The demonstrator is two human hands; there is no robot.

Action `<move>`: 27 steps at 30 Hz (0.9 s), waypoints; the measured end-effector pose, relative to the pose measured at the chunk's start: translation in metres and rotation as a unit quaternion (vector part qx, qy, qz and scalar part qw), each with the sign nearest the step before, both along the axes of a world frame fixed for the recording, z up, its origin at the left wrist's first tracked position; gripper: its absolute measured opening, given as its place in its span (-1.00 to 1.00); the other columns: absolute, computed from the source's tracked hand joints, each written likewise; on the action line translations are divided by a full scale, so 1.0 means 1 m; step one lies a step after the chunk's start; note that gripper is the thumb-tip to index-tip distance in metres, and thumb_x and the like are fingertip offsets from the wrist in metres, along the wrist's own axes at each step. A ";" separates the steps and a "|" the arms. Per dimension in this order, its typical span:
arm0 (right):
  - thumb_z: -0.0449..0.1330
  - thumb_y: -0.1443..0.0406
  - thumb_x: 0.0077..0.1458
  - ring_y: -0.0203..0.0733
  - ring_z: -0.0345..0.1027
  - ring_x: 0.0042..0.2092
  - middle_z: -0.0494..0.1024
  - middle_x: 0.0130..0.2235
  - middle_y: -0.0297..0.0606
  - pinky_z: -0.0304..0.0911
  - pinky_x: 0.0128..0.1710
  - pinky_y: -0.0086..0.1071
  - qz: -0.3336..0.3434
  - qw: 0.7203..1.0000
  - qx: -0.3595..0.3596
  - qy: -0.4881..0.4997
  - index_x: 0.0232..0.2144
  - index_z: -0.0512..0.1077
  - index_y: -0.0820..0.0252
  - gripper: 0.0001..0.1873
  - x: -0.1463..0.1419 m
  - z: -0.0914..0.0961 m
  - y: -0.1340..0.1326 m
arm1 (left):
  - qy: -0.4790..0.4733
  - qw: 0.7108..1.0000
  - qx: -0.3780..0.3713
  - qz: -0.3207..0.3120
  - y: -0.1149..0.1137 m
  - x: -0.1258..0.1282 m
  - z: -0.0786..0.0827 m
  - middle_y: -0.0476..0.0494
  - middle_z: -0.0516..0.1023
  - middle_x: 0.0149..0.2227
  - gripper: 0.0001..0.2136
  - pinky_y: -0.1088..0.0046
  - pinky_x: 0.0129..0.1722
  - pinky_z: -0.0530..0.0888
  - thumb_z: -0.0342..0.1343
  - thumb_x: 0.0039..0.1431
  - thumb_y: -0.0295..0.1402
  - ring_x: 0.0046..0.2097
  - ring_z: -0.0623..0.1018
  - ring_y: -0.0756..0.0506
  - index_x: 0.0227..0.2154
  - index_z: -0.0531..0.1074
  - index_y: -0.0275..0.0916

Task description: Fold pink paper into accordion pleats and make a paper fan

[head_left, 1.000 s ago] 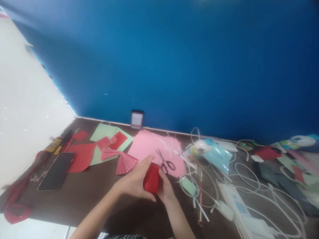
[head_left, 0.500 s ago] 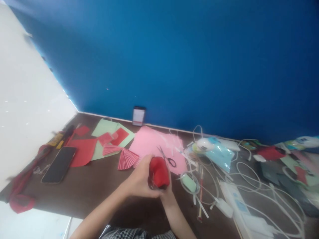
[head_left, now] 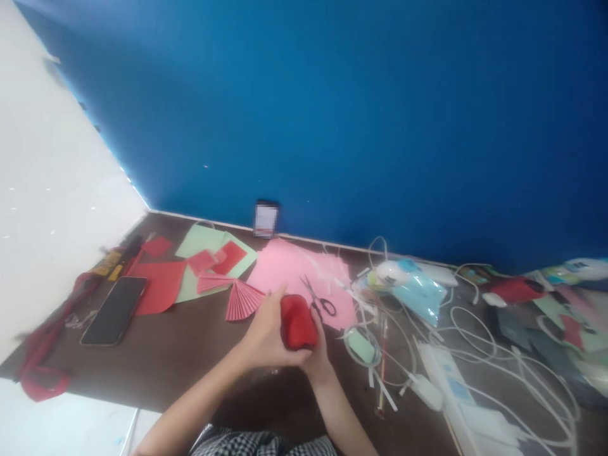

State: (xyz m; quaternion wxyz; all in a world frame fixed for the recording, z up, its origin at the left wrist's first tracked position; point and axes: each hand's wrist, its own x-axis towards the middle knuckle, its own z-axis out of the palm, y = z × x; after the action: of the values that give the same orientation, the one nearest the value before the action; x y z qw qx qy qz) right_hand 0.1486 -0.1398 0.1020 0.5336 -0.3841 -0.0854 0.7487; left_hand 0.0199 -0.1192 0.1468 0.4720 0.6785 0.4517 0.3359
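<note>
Both my hands hold a curled piece of red paper (head_left: 297,323) above the dark brown table (head_left: 190,354). My left hand (head_left: 266,335) wraps around its left side with the fingers closed. My right hand (head_left: 317,358) grips it from below and behind; most of its fingers are hidden by the paper. A pleated pink paper fan (head_left: 241,299) lies just left of my hands. Black-handled scissors (head_left: 320,300) rest on a pink sheet (head_left: 285,269) just beyond them.
A black phone (head_left: 114,310) lies at the left beside red paper pieces (head_left: 159,286) and a green sheet (head_left: 204,247). White cables (head_left: 498,354), a power strip (head_left: 456,386) and a light blue packet (head_left: 418,294) crowd the right. A blue wall stands behind.
The red paper has turned in my hands and now sits a little lower, more rounded. My left thumb has shifted around it. The view has drifted slightly.
</note>
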 end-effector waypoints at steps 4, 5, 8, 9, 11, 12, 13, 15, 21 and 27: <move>0.16 -0.09 -0.11 -0.04 0.36 -0.05 0.51 -0.14 -0.09 0.27 -0.08 -0.23 0.063 0.994 -0.018 0.092 -0.18 0.43 0.31 -0.38 0.001 0.005 0.008 | -0.042 0.998 -0.008 0.052 0.004 -0.002 -0.001 -0.33 0.09 0.15 -0.01 0.02 0.11 0.17 0.30 -0.28 -0.27 0.17 0.13 -0.38 0.21 -0.18 -0.18; 0.15 -0.13 -0.13 -0.04 0.37 -0.06 0.51 -0.14 -0.07 0.27 -0.09 -0.24 0.074 0.992 -0.021 0.101 -0.17 0.42 0.32 -0.33 0.001 0.003 0.008 | -0.041 0.997 -0.007 0.066 0.004 -0.002 -0.002 -0.33 0.08 0.14 -0.03 0.04 0.11 0.18 0.30 -0.28 -0.27 0.17 0.13 -0.38 0.20 -0.14 -0.19; 0.10 -0.28 -0.28 -0.01 0.39 -0.11 0.52 -0.18 -0.02 0.29 -0.16 -0.23 0.097 0.990 -0.016 0.103 -0.17 0.42 0.35 -0.12 0.004 -0.008 0.005 | -0.040 0.996 -0.006 0.084 0.004 -0.001 -0.004 -0.30 0.12 0.11 -0.10 0.11 0.09 0.23 0.29 -0.25 -0.26 0.16 0.17 -0.34 0.16 -0.08 -0.20; 0.07 -0.32 -0.34 0.00 0.40 -0.13 0.52 -0.20 -0.01 0.30 -0.19 -0.22 0.101 0.990 -0.015 0.097 -0.19 0.42 0.34 -0.07 0.005 -0.012 0.003 | -0.044 0.995 -0.009 0.086 0.004 0.000 -0.004 -0.28 0.14 0.10 -0.11 0.13 0.08 0.24 0.29 -0.23 -0.26 0.15 0.19 -0.32 0.16 -0.09 -0.20; 0.06 -0.34 -0.42 -0.02 0.42 -0.20 0.54 -0.27 -0.04 0.31 -0.25 -0.23 0.101 0.992 -0.026 0.065 -0.25 0.45 0.32 -0.07 0.007 -0.021 -0.001 | -0.051 0.994 -0.010 0.092 0.005 0.001 -0.006 -0.28 0.14 0.10 -0.11 0.14 0.09 0.23 0.28 -0.21 -0.26 0.15 0.20 -0.30 0.16 -0.12 -0.19; 0.08 -0.33 -0.44 -0.05 0.44 -0.26 0.55 -0.33 -0.08 0.32 -0.29 -0.25 0.101 0.993 -0.035 0.040 -0.29 0.46 0.30 -0.10 0.009 -0.025 -0.004 | -0.051 0.994 -0.008 0.099 0.006 0.002 -0.007 -0.28 0.12 0.11 -0.11 0.14 0.10 0.21 0.28 -0.21 -0.26 0.15 0.19 -0.29 0.16 -0.13 -0.19; 0.12 -0.31 -0.44 -0.09 0.44 -0.33 0.55 -0.38 -0.13 0.31 -0.34 -0.27 0.102 0.994 -0.043 0.013 -0.33 0.46 0.27 -0.16 0.010 -0.028 -0.006 | -0.049 0.993 -0.004 0.105 0.006 0.002 -0.007 -0.29 0.09 0.13 -0.10 0.14 0.12 0.19 0.28 -0.20 -0.25 0.16 0.17 -0.29 0.16 -0.14 -0.19; 0.25 -0.20 -0.43 -0.16 0.42 -0.42 0.54 -0.47 -0.23 0.30 -0.41 -0.31 0.105 0.993 -0.044 -0.030 -0.35 0.45 0.21 -0.30 0.013 -0.032 -0.010 | -0.049 0.992 -0.001 0.116 0.008 0.004 -0.008 -0.30 0.04 0.16 -0.11 0.14 0.13 0.17 0.28 -0.20 -0.25 0.17 0.15 -0.29 0.16 -0.14 -0.19; 0.44 0.20 -0.37 -0.30 0.34 -0.57 0.51 -0.50 -0.32 0.13 -0.63 -0.51 0.110 0.993 0.014 -0.048 -0.27 0.41 0.18 -0.48 0.021 -0.025 -0.012 | -0.092 0.990 -0.044 0.099 0.009 0.004 -0.007 -0.30 0.07 0.14 -0.12 0.13 0.08 0.23 0.26 -0.17 -0.30 0.14 0.20 -0.28 0.17 -0.16 -0.16; 0.37 0.36 -0.24 -0.57 -0.05 -0.75 0.31 -0.68 -0.52 -0.21 -0.78 -0.62 0.140 0.987 0.012 -0.075 -0.39 0.38 0.19 -0.70 0.029 -0.014 -0.008 | -0.152 0.977 -0.143 0.050 0.012 -0.002 -0.007 -0.31 0.11 0.12 -0.13 0.12 0.03 0.30 0.28 -0.19 -0.30 0.09 0.28 -0.28 0.17 -0.11 -0.09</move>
State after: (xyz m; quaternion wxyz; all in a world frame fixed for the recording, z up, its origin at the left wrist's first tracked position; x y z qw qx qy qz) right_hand 0.1779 -0.1480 0.0883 0.4203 -0.4169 -0.1870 0.7840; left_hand 0.0177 -0.1072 0.1397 0.6097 0.5218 0.4515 0.3899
